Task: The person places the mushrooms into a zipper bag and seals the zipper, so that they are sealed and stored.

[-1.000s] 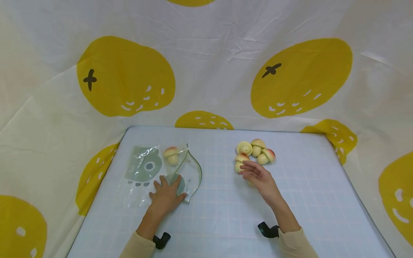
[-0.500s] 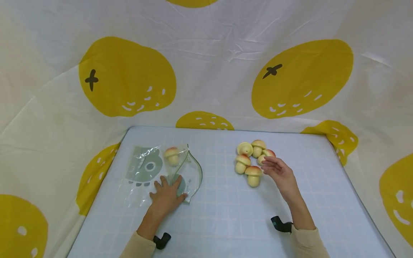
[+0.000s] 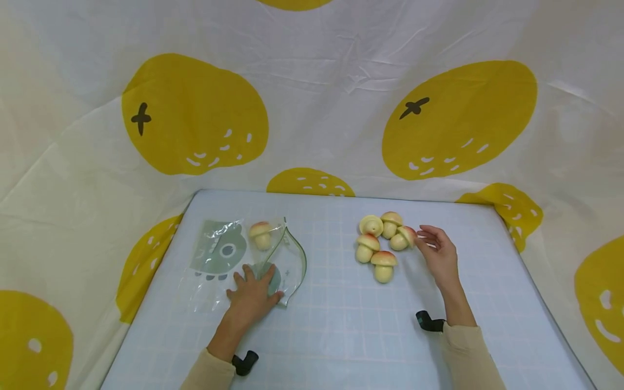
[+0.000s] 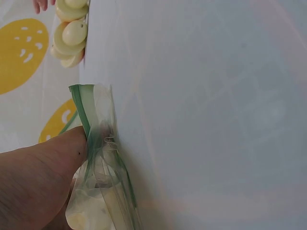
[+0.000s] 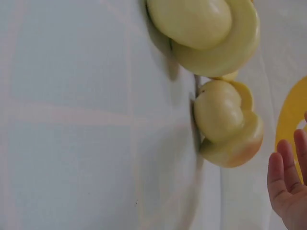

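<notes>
My left hand [image 3: 253, 298] lies with fingers spread on a clear zip bag [image 3: 219, 252] printed with a green cartoon creature. The bag's mouth gapes on its right side, and one toy mushroom [image 3: 261, 236] shows inside. In the left wrist view the thumb [image 4: 72, 143] touches the bag's green-edged opening [image 4: 82, 103]. To the right, my right hand [image 3: 440, 257] is beside a tilted mushroom [image 3: 402, 238], fingers loosely bent and holding nothing. In the right wrist view, a gap shows between those fingers and that mushroom [image 5: 223, 112].
Several more cream mushrooms with reddish caps sit in a loose cluster, among them a front one [image 3: 384, 266] and one showing its underside [image 3: 371, 225]. The table [image 3: 331, 336] has a pale checked cover. A curtain with yellow fruit prints [image 3: 322, 108] hangs behind it.
My right hand has moved right and away, from over the front mushrooms to the cluster's right side, uncovering the front mushroom. The left hand stays on the bag.
</notes>
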A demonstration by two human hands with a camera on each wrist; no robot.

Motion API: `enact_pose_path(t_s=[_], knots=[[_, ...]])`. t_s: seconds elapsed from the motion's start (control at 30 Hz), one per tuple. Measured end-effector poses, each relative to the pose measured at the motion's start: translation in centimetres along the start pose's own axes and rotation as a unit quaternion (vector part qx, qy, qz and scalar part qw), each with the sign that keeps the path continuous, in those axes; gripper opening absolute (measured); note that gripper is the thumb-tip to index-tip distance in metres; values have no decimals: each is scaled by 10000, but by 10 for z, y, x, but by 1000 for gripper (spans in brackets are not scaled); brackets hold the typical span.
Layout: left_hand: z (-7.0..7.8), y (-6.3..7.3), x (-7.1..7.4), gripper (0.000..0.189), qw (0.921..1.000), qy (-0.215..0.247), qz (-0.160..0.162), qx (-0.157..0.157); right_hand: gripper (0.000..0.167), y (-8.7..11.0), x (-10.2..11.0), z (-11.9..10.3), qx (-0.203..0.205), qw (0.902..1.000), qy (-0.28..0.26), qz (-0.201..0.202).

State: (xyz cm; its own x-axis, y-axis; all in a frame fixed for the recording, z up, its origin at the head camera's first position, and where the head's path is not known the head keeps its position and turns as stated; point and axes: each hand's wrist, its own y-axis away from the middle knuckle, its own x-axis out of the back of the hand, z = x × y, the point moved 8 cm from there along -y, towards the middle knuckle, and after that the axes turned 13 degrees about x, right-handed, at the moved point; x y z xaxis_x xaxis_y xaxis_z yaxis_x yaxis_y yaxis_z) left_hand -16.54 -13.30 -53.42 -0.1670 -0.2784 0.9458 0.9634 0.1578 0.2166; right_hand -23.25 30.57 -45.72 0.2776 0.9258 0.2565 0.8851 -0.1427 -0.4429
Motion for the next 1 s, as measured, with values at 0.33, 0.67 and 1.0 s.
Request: enact_pose_path(t_s=[0.33, 0.67, 1.0], knots=[[1, -1, 1, 73, 10000, 2, -12, -14, 78, -14, -6, 58, -444, 9960, 180, -753], [1, -1, 0, 73, 10000, -12, -40, 1, 99, -9, -18, 84, -1197, 9805, 179, -1549], [1, 0, 1, 73, 10000, 11, -42, 34, 88, -11, -22, 76, -1219, 9782, 201, -1667]])
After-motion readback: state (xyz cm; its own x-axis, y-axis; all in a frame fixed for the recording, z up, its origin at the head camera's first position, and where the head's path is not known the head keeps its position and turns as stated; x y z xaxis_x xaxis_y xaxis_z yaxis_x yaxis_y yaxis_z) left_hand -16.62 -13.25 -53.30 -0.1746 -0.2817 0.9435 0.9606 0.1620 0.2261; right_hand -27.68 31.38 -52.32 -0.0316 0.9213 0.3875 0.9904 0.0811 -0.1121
